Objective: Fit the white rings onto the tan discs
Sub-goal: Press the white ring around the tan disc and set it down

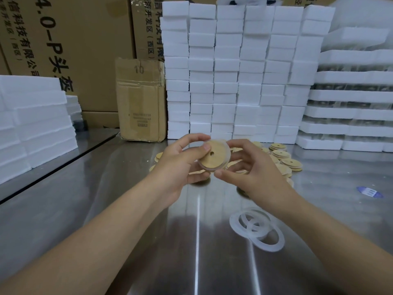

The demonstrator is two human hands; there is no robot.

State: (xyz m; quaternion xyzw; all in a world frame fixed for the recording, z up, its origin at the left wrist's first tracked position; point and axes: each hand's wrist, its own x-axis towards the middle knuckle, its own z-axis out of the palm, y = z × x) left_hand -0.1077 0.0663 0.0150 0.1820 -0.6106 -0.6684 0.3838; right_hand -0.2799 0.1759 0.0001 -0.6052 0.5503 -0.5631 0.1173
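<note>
A single camera sat on the person's head and faced forward and down over the steel worktop [110, 209]. It was close in: the left hand [180, 165] and right hand [257, 169] lay near mid-frame. Its wide lens reached the stacked white foam blocks [234, 71] and cardboard boxes [89, 50] at the back, bowing them towards the edges.
</note>
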